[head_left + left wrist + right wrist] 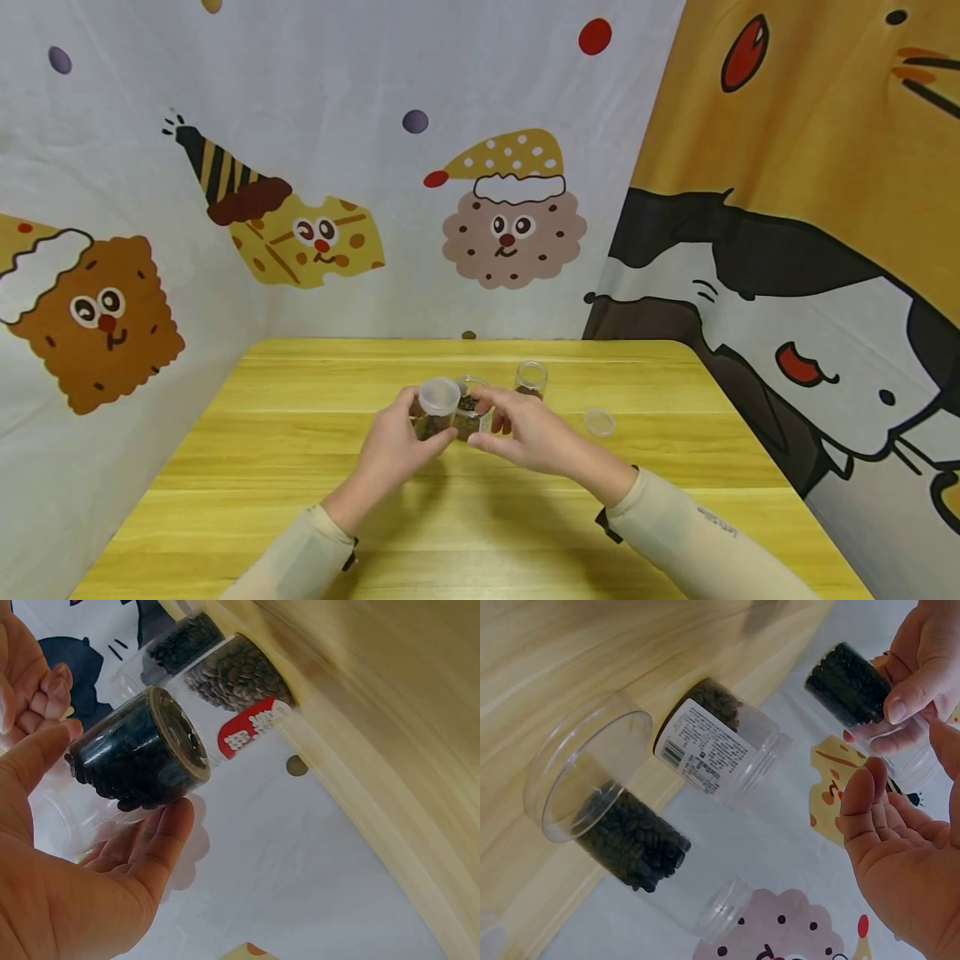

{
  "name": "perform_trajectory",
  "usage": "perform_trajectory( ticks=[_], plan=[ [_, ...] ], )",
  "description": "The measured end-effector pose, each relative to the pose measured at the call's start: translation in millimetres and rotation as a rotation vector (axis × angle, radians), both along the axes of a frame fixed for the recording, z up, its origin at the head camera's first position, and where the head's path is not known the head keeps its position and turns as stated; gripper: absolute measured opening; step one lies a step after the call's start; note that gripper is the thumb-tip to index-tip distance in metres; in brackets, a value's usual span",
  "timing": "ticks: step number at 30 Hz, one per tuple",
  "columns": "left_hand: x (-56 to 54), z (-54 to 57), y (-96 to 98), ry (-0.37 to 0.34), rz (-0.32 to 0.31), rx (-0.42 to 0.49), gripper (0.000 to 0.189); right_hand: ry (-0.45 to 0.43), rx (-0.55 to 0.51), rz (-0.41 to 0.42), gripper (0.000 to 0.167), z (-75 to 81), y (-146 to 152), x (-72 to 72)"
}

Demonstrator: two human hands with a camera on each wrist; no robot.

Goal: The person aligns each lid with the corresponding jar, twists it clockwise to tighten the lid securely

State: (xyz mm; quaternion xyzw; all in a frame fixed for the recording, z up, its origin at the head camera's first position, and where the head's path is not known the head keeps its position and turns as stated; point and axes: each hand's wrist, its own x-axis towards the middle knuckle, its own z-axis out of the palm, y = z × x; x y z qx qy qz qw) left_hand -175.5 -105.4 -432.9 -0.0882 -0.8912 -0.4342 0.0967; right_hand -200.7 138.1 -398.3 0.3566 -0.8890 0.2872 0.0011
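Note:
My left hand grips a clear jar of dark seeds, tilted and raised off the table. A pale, translucent lid covers its top. Close by on the right, my right hand is held with loosely bent fingers and nothing in it. In the head view its fingertips overlap a second clear jar, which is lidless and stands with brown seeds in its bottom. That jar bears a white barcode label and a red label.
Behind and right of the hands stands a third clear jar, partly filled with dark seeds. A loose clear lid lies on the wooden table to the right. A printed cloth hangs behind the table.

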Motion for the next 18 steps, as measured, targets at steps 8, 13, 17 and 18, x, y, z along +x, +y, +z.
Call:
perform_trajectory(
  ticks=[8, 13, 17, 18],
  plan=[
    [-11.2, -7.0, -15.6, -0.061, 0.027, 0.057, 0.06, -0.019, 0.036, 0.022, 0.06, -8.5, -0.9, 0.1],
    [-18.2, -11.2, -23.5, -0.073, 0.055, 0.026, 0.061, -0.02, 0.038, 0.04, 0.053, -15.1, 0.0, -0.9],
    [-22.6, -13.5, -28.2, -0.078, 0.067, 0.011, 0.062, -0.002, 0.037, 0.054, 0.052, -20.5, 0.1, -2.7],
    [-23.7, -14.2, -29.2, -0.08, 0.069, 0.007, 0.062, 0.001, 0.039, 0.058, 0.052, -21.7, 0.1, -3.0]
  ],
)
